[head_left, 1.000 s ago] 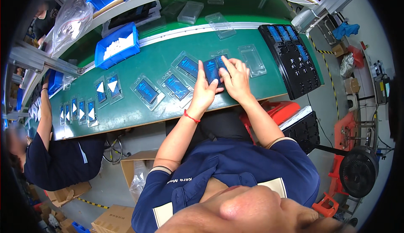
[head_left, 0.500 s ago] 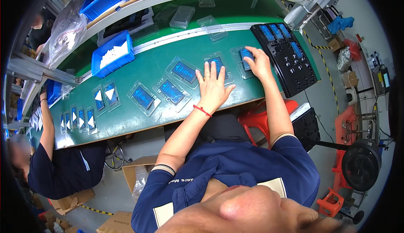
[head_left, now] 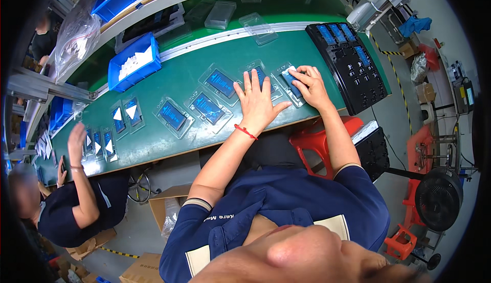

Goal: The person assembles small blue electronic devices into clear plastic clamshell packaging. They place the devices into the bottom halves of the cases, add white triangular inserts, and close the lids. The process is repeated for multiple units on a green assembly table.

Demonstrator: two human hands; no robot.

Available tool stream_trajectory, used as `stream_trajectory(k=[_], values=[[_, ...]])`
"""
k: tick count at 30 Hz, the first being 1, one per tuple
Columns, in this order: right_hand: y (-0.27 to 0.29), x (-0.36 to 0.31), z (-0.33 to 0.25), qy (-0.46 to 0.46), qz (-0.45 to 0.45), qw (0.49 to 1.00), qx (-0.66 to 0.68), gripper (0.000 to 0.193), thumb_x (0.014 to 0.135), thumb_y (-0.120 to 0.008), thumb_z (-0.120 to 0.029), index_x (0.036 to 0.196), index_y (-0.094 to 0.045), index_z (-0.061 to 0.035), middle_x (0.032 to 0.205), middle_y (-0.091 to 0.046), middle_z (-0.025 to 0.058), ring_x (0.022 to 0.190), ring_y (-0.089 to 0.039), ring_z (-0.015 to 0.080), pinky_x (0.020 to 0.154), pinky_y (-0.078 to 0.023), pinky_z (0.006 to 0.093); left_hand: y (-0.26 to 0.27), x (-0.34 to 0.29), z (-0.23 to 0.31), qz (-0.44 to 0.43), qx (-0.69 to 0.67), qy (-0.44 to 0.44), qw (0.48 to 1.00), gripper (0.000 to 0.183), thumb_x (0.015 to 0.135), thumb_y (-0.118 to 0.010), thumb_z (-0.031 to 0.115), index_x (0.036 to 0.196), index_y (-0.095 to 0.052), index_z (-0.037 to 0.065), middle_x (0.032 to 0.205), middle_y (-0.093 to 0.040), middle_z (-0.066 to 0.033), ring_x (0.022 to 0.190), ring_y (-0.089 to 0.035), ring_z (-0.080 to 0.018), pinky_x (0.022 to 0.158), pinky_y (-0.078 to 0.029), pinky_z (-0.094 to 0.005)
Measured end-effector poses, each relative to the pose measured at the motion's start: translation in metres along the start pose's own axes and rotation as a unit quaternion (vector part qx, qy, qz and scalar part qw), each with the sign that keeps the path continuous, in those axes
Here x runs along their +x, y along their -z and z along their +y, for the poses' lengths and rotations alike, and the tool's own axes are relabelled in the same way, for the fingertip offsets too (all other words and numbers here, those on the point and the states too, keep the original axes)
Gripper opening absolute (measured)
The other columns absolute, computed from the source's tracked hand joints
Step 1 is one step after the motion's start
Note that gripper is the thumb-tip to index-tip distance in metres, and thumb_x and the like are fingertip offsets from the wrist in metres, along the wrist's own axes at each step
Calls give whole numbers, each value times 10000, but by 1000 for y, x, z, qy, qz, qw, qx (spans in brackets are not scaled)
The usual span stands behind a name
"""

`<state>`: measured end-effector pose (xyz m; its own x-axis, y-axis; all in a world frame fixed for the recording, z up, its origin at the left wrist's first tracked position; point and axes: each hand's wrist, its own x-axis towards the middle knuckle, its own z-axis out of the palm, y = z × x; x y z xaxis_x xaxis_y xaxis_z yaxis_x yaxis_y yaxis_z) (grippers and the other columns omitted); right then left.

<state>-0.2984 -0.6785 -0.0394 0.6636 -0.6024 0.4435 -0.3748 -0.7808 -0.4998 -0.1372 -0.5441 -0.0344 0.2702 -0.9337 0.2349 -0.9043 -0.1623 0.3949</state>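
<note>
Several flat blue rectangular panels lie in clear plastic trays along the green bench. My left hand [head_left: 254,101] rests palm down with its fingers spread, partly covering one panel [head_left: 261,76] in its tray. To its right, the fingers and thumb of my right hand [head_left: 311,86] are bent together over another blue panel [head_left: 292,84], which sits in or on the rightmost tray [head_left: 279,73]. Left of my left hand are a panel [head_left: 220,83], a second panel [head_left: 207,109] and a third panel [head_left: 172,116], each in its own tray.
A black fixture [head_left: 353,73] holding several blue panels stands at the right. A blue bin [head_left: 116,85] of white pieces sits at the back. Farther left are trays with white triangles and a co-worker's raised hand [head_left: 76,142]. Clear boxes [head_left: 221,16] lie behind the bench rail.
My right hand and the rightmost tray have shifted left and nearer, and its fingers have bent in over the panel. My left hand stays spread. The co-worker's hand has come up.
</note>
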Motion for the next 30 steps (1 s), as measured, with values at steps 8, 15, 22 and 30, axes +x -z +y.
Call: stream_trajectory(k=[8,15,22,30], values=[[7,-3,-12,-13,-57,996,-65,313,799,-691,-182,1111,-699,-172,1134,-559,70,944,-489,228,856,-366,338,-13,2,-2,47,22,-23,998,742,749,-644,597,1306,-519,123,1406,-349,-279,1344,-251,-462,1015,-132,-711],[3,-22,-27,53,17,992,-109,312,805,-684,-218,1100,-683,-117,1074,-603,87,988,-535,256,805,-400,378,-16,1,-2,69,26,-40,997,717,740,-657,579,1278,-546,117,1389,-356,-298,1318,-297,-470,1007,-212,-689],[-4,-22,-32,50,34,984,-168,289,814,-669,-231,1037,-681,-48,1045,-611,87,986,-536,265,801,-414,390,-13,-5,-7,125,-37,-22,991,757,721,-749,446,1260,-509,-28,1417,-304,-303,1307,-318,-453,1057,-329,-476],[-23,3,-42,7,-93,976,-198,745,849,-579,-473,1357,-415,46,1430,-396,193,1301,-359,344,1040,-282,473,7,-34,-29,111,-77,-85,987,549,745,-754,308,1155,-596,-21,1319,-470,-248,1233,-442,-400,1023,-381,-453]])
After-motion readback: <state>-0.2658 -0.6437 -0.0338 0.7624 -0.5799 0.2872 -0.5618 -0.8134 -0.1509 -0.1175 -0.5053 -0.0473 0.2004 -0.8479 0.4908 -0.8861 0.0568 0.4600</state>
